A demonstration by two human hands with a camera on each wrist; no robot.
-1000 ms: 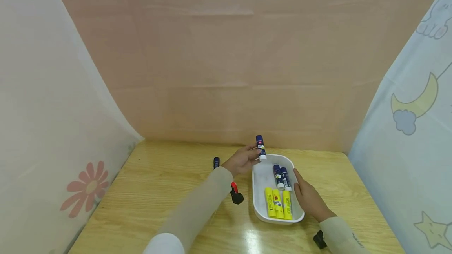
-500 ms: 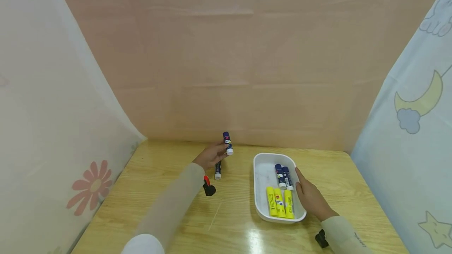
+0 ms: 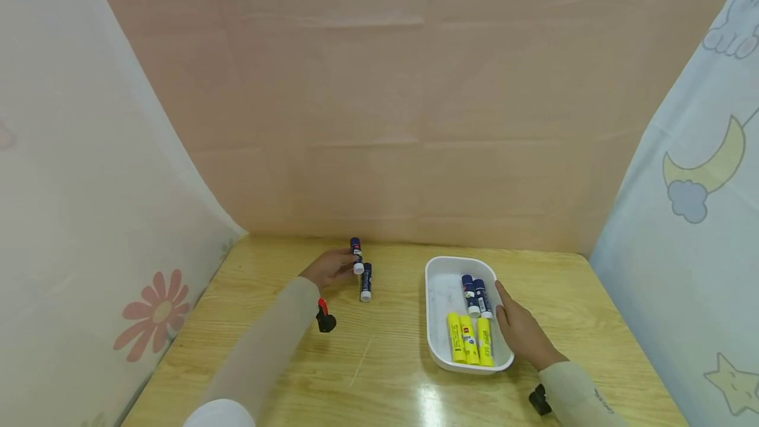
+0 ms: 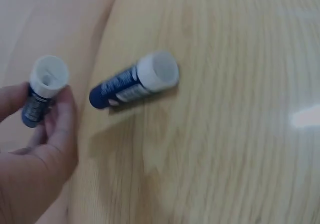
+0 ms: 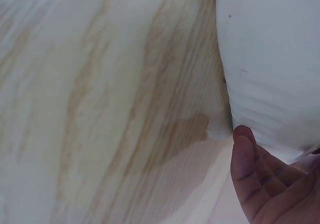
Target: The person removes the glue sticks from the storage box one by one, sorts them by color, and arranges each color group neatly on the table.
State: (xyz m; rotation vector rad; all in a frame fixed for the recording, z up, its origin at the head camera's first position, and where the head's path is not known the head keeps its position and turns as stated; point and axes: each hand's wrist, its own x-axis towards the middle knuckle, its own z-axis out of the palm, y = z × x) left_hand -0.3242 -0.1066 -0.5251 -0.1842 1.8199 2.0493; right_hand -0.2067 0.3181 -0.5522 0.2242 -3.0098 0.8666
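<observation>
My left hand [image 3: 328, 267] pinches a dark blue glue stick [image 3: 356, 256] with a white end at the back of the table, left of centre. In the left wrist view the held glue stick [image 4: 39, 96] stands between thumb and fingers. A second blue glue stick [image 3: 365, 282] lies on the wood just to its right. My right hand [image 3: 524, 335] grips the right side of a white tray [image 3: 435, 335], thumb at the rim. In the right wrist view, fingertips [image 5: 244, 143] touch the tray's outer wall. Two blue glue sticks [image 3: 477, 296] and three yellow ones [image 3: 470, 340] lie inside.
Wood-grain table [image 3: 284, 374] runs under everything. A brown-pink cloth [image 3: 379, 117] hangs along its back edge, with a pale flowered cloth [image 3: 89, 183] at the left and a moon-and-star cloth [image 3: 670, 269] at the right.
My left hand has moved left from over the tray, still pinching the blue glue stick, and come down beside the one on the table. My right hand stays at the tray.
</observation>
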